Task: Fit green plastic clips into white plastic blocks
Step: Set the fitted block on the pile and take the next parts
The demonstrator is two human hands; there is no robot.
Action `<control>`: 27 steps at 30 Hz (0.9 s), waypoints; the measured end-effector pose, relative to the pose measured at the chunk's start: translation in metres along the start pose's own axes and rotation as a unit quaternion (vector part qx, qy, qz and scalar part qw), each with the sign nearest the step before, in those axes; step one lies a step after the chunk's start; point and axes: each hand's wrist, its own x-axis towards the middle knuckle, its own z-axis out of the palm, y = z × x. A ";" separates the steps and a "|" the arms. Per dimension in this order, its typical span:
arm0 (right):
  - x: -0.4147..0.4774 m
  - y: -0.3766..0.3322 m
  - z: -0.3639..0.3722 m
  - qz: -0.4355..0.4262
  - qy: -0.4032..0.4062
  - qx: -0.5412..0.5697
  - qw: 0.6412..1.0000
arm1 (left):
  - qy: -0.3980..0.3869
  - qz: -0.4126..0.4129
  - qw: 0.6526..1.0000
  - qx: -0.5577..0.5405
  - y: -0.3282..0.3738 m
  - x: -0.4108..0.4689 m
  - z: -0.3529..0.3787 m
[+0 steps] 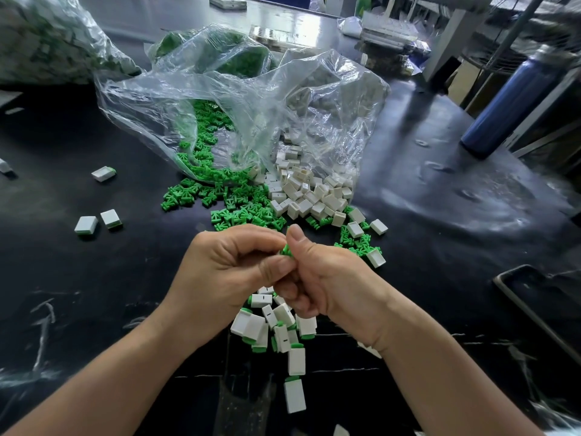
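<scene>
Step in hand, judged: seating one clip in a block. To do well: keep clip legs square to the block's open mouth, push straight with the thumb, never at a slant, and stop once the green head sits flush like the finished pieces below.

Left hand [232,272]: fingers curled tight, fingertips meeting at a small green plastic clip [286,249], pinching it from the left.

Right hand [323,278]: thumb upright and pressed against the same clip from the right, remaining fingers folded under. No white block visible in either hand; cannot tell if one is hidden in the grip.

Stock on black table [94,278], left to right:
- Stray white rectangular blocks with green caps [97,221], well apart from the rest.
- Loose heap of green plastic clips [220,196], spilling from a crumpled clear plastic bag [239,99].
- Finished white blocks with green heads [276,325], piled directly beneath the hands.
- Heap of empty white plastic blocks [308,196], touching the green heap, also at the bag's mouth.
- Tall blue metal bottle [515,99], standing far right.
</scene>
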 end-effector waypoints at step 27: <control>0.000 -0.002 -0.003 -0.025 0.006 -0.035 0.999 | 0.006 -0.092 0.996 0.016 0.009 -0.001 -0.006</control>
